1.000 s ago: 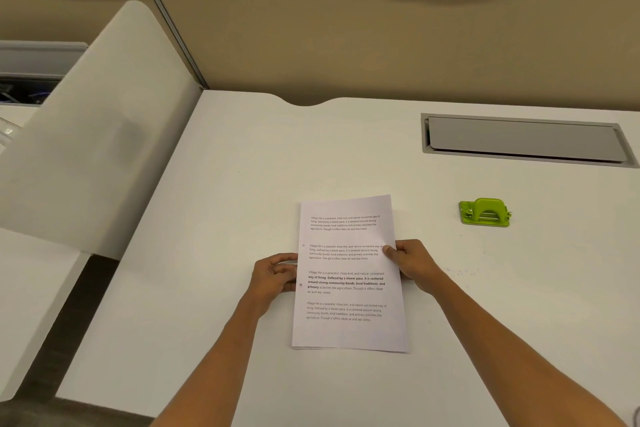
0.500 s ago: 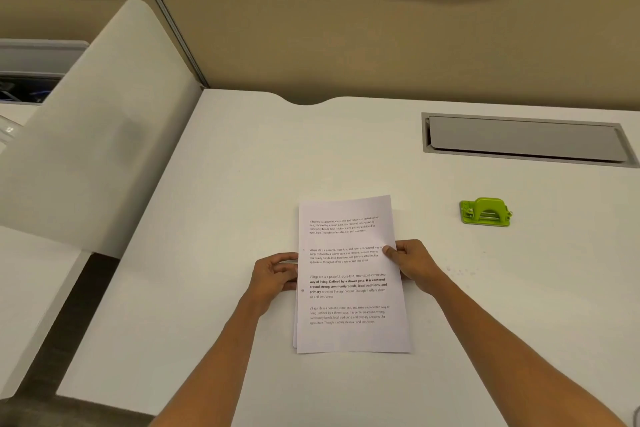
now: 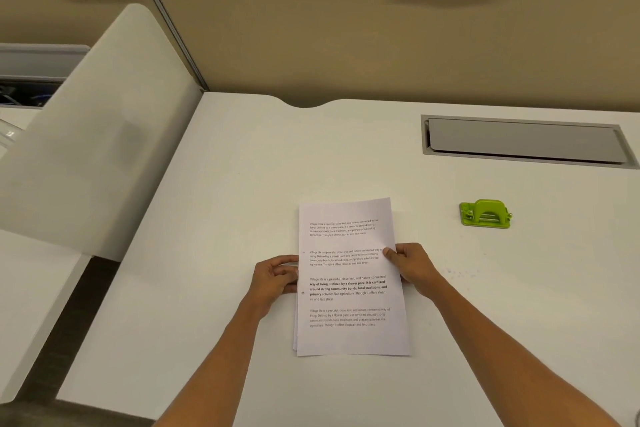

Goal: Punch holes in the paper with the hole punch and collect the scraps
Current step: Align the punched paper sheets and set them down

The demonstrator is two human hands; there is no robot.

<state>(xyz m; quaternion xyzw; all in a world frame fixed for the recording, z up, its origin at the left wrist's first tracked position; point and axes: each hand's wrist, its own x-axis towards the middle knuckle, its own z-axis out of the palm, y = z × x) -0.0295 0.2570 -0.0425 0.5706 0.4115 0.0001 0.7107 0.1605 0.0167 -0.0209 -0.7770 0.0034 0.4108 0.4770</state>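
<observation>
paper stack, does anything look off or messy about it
Slightly. The paper stack is not squared: lower sheets stick out along its bottom left edge. The left hand and right hand grip its sides. Small specks, perhaps scraps, dot the desk right of it.

Both hands grip a paper stack (image 3: 349, 274) mid-bench (image 3: 242, 184): left hand (image 3: 275, 276) at its left edge, right hand (image 3: 412, 265) opposite. Green hole punch (image 3: 485, 214) sits toward the bench's right edge.

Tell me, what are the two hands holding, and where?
Both hold the stack of paper: the left hand grips its left edge with its fingers, and the right hand pinches its right edge. The hole punch lies untouched.
</observation>
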